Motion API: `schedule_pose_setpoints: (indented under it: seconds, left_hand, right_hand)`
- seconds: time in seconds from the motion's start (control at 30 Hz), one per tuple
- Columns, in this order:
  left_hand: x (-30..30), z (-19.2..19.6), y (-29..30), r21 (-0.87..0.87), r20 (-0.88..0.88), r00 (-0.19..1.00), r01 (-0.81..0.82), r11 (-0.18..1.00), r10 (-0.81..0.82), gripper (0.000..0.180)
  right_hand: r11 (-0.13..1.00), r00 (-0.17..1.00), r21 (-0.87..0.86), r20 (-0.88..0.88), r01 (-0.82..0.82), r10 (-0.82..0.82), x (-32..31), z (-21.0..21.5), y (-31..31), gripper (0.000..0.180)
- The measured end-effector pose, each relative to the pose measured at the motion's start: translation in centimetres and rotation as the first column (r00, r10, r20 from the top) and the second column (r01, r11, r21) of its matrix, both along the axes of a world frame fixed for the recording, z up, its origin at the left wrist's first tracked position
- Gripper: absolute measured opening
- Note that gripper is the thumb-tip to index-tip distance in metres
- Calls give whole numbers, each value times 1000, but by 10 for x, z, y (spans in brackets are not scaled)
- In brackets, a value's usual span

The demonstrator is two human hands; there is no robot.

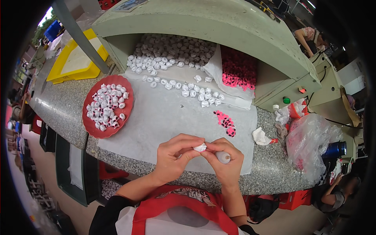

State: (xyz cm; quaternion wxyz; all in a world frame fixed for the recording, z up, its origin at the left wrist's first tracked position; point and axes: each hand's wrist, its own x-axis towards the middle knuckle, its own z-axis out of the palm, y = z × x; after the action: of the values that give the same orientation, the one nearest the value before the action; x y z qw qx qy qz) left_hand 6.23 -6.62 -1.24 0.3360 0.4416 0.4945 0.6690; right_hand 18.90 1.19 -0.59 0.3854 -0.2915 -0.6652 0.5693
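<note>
Near the front of the paper sheet, my left hand [171, 156] pinches a small white molded piece [200, 147] between thumb and fingertips. My right hand [230, 164] meets it from the other side, its fingertips at the piece. Tucked in the right hand is a whitish squeeze bottle [223, 157] with a rounded end; its tip is hidden. Just beyond my hands lies a small patch of pink and black pieces [225, 123]. At the left stands a red scalloped dish [88, 125], holding many white pieces, some with dark pink and black spots.
White pieces [192, 91] spread from under a grey-green metal hood [196, 21], beside a heap of pink pieces [238, 70]. A yellow tray [58, 78] stands far left. At the right are crumpled paper [260, 136], a clear plastic bag [305, 141] and a blue flask [335, 150].
</note>
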Motion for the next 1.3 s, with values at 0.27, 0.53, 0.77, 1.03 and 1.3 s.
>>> schedule_pose_setpoints:
  seconds: [0.27, 0.53, 0.77, 1.03, 1.3]
  left_hand:
    - [-7, -13, 3, -223, 625, 781, 179, 958, 0, 27]
    - [-9, 3, -9, -116, 340, 926, 214, 970, -164, 27]
    - [-10, 1, -7, -142, 253, 960, 160, 977, -121, 25]
    - [-25, -31, -10, -235, 312, 949, 22, 972, 54, 23]
    - [-144, -35, -2, 148, -848, 195, -806, 574, 493, 27]
  right_hand:
    - [996, 999, 75, -6, -48, 48, -5, -1, 3, 24]
    - [964, 961, -120, -174, -236, 213, 3, -11, 12, 20]
    - [924, 965, -313, -212, -219, 156, -2, -12, 6, 16]
    - [880, 983, -458, -178, -128, 50, -37, -44, -2, 10]
    - [953, 994, -295, 105, 66, -37, -44, -47, 4, 21]
